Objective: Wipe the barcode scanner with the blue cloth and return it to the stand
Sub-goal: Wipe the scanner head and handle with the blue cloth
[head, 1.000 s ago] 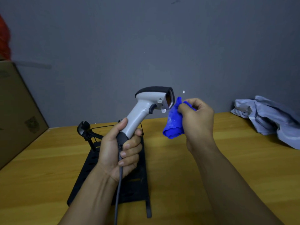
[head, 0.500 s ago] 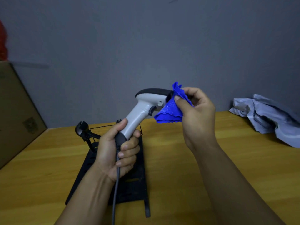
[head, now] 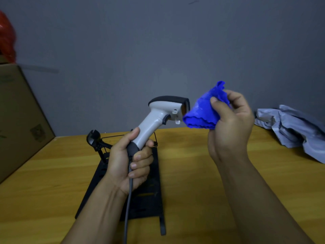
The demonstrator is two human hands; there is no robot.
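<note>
My left hand grips the handle of the grey barcode scanner, holding it upright above the table with its black-topped head pointing right. A dark cable hangs from the handle past my wrist. My right hand pinches the bunched blue cloth just right of the scanner's window, its lower edge touching or nearly touching the front. The black stand lies flat on the table under my left hand, with its holder clip raised at the back left.
A wooden table runs to a grey wall. A cardboard box stands at the left with something red on top. A crumpled grey plastic bag lies at the right rear of the table.
My right hand has pulled the blue cloth up and to the right, off the scanner's head, so the window side shows again. The scanner has stayed almost still in my left hand.
</note>
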